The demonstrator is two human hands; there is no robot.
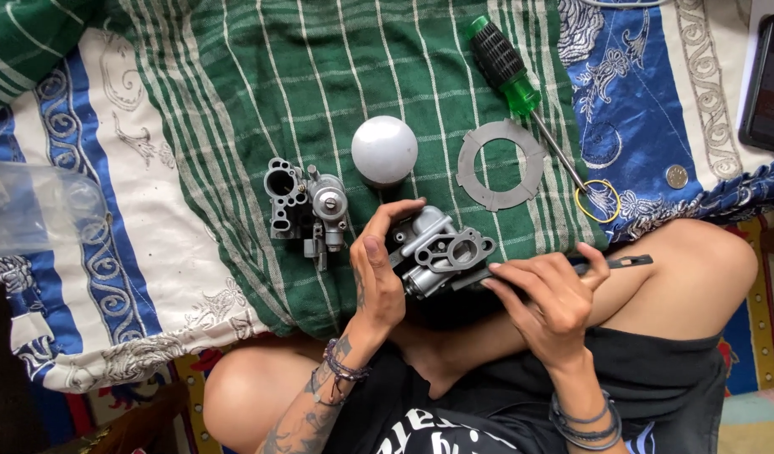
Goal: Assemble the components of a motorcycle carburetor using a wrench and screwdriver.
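Left hand [377,269] grips the grey cast-metal carburettor body [437,250]; right hand [548,296] pinches a thin dark flat tool [615,262] against it.

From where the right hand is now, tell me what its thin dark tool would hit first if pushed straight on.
The right hand points the thin dark tool left into the grey metal carburetor part held by the left hand; its tip seems to touch already.
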